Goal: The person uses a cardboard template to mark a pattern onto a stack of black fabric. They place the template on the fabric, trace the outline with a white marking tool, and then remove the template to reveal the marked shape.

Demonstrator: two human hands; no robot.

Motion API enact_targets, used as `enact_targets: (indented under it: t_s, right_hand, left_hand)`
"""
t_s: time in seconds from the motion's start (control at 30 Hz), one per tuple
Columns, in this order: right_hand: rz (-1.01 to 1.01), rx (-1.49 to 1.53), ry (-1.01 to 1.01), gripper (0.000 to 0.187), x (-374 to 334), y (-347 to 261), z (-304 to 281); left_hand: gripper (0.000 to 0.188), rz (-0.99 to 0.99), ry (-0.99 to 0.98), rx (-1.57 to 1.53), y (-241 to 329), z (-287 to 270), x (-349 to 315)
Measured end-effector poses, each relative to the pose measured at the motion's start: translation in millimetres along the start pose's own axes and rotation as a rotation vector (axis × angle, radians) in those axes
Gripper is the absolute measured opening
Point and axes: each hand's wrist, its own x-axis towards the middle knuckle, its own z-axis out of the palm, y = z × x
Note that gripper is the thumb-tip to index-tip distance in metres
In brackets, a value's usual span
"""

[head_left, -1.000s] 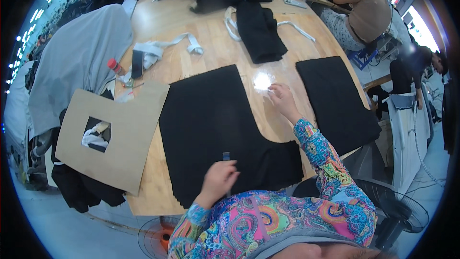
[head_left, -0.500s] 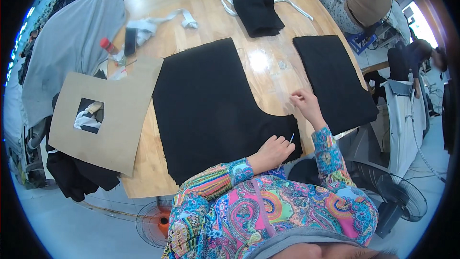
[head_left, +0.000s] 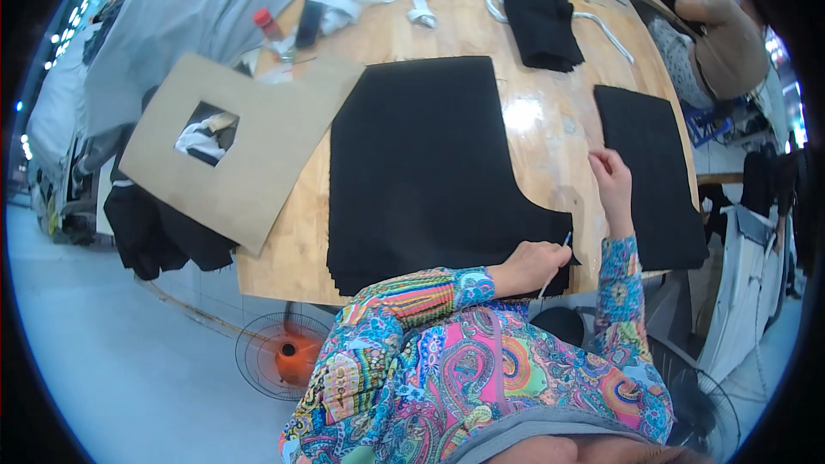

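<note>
A stack of black cut fabric panels (head_left: 421, 155) with a curved notch on its right side lies flat on the wooden table. Over its lower right corner rests my left hand (head_left: 531, 268), closed around a thin pen-like stick (head_left: 566, 241) with a pale blue tip. My right hand (head_left: 612, 174) is raised near the table between this stack and a second black fabric stack (head_left: 650, 176) at the right. Its thumb and fingers are pinched together; whatever they might hold is too small to see.
A brown card template (head_left: 284, 172) with a square hole overhangs the left edge. Behind it are a red-capped bottle (head_left: 267, 23), a dark phone (head_left: 308, 24) and white tape (head_left: 369, 2). A folded black bundle (head_left: 540, 21) lies farther back. An orange fan (head_left: 295, 357) stands below; a person (head_left: 726, 47) sits at right.
The whole view has swung, so the table and fabric appear farther right. My left hand still holds the stick at the stack's corner. My right hand remains pinched beside the right stack.
</note>
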Motion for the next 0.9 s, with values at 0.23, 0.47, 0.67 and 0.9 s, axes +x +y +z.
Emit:
enact_targets:
  t_s: [0.23, 0.47, 0.67, 0.9]
  right_hand:
    - [-0.498, -0.083, -0.274, 0.02, 95.2, -41.4, 114.4]
    - [-0.656, -0.554, -0.326, 0.06, 97.9, -36.0, 222.5]
    - [-0.59, -0.715, -0.289, 0.072, 94.6, -27.2, 214.5]
    - [-0.659, -0.675, -0.207, 0.06, 101.6, -15.1, 201.0]
  left_hand:
    - [0.01, 0.088, -0.065, 0.152, -5.0, 11.7, -1.2]
    - [0.035, 0.139, -0.051, 0.314, -10.6, -15.7, -11.4]
    - [0.042, 0.056, -0.134, 0.461, -25.9, -19.8, -22.9]
    - [0.04, 0.127, -0.18, 0.372, -32.5, -8.2, -16.2]
